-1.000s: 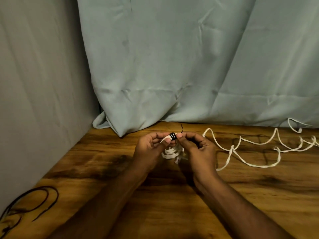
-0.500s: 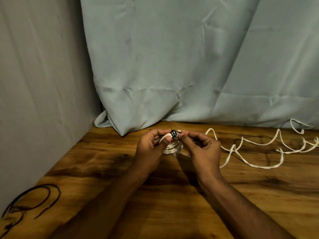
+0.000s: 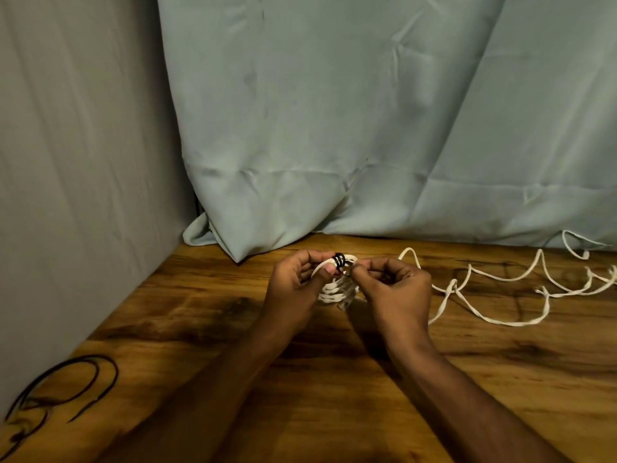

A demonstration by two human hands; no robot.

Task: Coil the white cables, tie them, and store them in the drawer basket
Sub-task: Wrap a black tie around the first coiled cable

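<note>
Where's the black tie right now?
Head view, centre: the black tie is wrapped around the top of the white coil, between the left hand and right hand.

Your coiled cable (image 3: pixel 335 290) is white, banded at its top by a black tie (image 3: pixel 340 260). At 3 o'clock a second white cable (image 3: pixel 500 320) lies loose. The surface (image 3: pixel 334 412) shows brown wood grain with dark patches. The curtain (image 3: pixel 367 128) is plain pale blue-green; black ties (image 3: pixel 63 385) sit at 8 o'clock.
</note>
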